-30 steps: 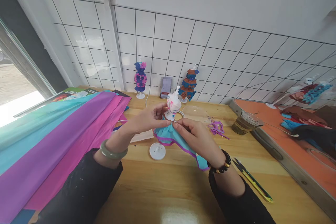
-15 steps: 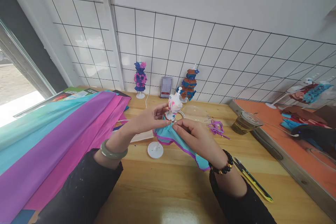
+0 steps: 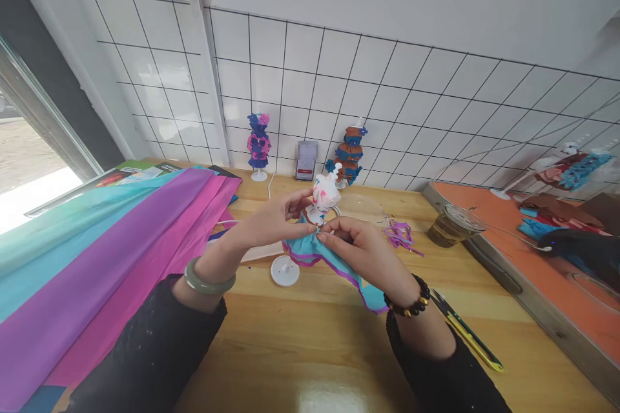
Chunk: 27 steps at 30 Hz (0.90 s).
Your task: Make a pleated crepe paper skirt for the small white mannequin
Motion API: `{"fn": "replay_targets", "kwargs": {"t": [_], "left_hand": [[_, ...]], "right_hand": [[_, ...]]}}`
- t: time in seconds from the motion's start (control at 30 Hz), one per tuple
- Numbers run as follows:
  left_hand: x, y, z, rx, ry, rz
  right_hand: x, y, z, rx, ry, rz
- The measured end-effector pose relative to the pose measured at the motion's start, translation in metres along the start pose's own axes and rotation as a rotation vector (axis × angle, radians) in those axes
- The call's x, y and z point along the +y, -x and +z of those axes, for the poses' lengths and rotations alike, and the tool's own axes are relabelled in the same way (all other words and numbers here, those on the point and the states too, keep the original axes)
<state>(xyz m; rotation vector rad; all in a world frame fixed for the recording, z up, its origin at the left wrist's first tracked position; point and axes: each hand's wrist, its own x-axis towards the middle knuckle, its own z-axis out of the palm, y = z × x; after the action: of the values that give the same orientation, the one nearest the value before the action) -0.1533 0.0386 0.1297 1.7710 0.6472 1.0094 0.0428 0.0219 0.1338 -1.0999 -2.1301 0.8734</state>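
A small white dress form [image 3: 326, 193] with pink and blue patches leans to the right between my hands, above the table. Its round white base [image 3: 285, 270] shows below. Around its waist hangs a turquoise crepe-like strip [image 3: 301, 246] with purple edging, gathered into folds and trailing down to the right. My left hand [image 3: 278, 219] is closed round the form from the left, thumb pressing the gathers at the front and fingertips partly hidden behind. With thumb and forefinger, my right hand [image 3: 361, 246] pinches the strip's upper edge beside that thumb.
Coloured sheets [image 3: 121, 258] cover the left of the table. A yellow utility knife [image 3: 477, 345] and dark slim tool lie at right. Farther back are purple scraps [image 3: 400, 235], a lidded cup [image 3: 454, 226], a phone [image 3: 305, 161] and two dressed forms [image 3: 259, 142].
The dress form has tipped slightly farther to the right, and its base has shifted a little up and left. Both hands keep their hold, with the right fingers moved slightly left.
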Motion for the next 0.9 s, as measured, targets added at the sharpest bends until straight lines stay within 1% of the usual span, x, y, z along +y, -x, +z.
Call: {"fn": "replay_targets", "kwargs": {"t": [0.17, 0.4, 0.57, 0.73, 0.9], "left_hand": [[0.001, 0.000, 0.001, 0.009, 0.014, -0.002], [-0.006, 0.000, 0.000, -0.003, 0.040, -0.016], [-0.005, -0.002, 0.000, -0.032, 0.046, 0.010], [-0.006, -0.001, 0.001, -0.063, 0.048, 0.021], [-0.010, -0.001, 0.004, 0.000, 0.019, -0.044]], "right_hand": [[0.002, 0.000, 0.001, 0.018, -0.031, 0.043], [0.001, -0.001, -0.001, 0.051, -0.023, 0.046], [0.004, -0.002, 0.000, 0.046, -0.054, 0.077], [0.000, -0.002, 0.000, 0.048, -0.061, 0.095], [0.000, -0.002, 0.001, 0.079, -0.037, 0.114]]}}
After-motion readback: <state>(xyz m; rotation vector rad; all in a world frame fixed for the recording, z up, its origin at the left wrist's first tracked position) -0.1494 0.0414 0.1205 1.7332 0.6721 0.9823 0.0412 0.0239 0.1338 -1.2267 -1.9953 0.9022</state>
